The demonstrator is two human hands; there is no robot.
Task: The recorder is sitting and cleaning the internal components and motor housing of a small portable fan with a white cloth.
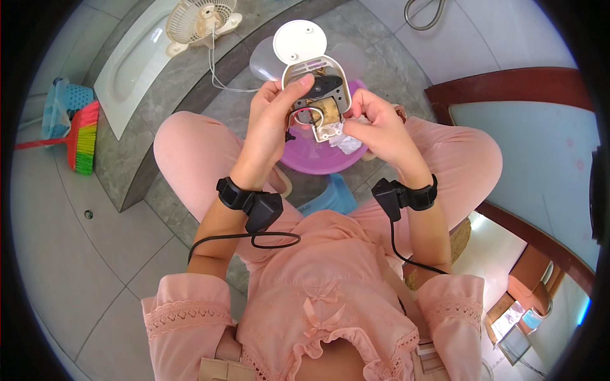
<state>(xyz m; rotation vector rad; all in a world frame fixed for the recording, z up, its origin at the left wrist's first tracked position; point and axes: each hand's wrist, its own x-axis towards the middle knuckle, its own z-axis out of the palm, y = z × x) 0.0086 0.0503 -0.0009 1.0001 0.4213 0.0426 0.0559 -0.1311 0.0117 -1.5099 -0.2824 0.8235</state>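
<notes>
My left hand (pixel 276 109) grips the left side of an opened white plastic motor housing (pixel 347 90), its thumb over the black part (pixel 326 86) across the motor. Inside sits a yellowish wrapped motor coil (pixel 327 110), with looped red, white and black wires (pixel 305 110) beside it. A rounded white cover piece (pixel 300 42) stands out beyond the housing's far end. My right hand (pixel 376 121) pinches a crumpled white tissue or cloth (pixel 347 142) against the housing's lower right edge. Below both hands is a purple plastic basin (pixel 310 159).
A cream fan frame (pixel 200 21) with a white cord (pixel 214 71) rests on the tiled ledge (pixel 157 95) by a white squat toilet (pixel 138 62). Translucent plastic pieces (pixel 267 57) lie beyond the basin. A multicoloured broom (pixel 83 138) is left, a red-framed door (pixel 524 128) right.
</notes>
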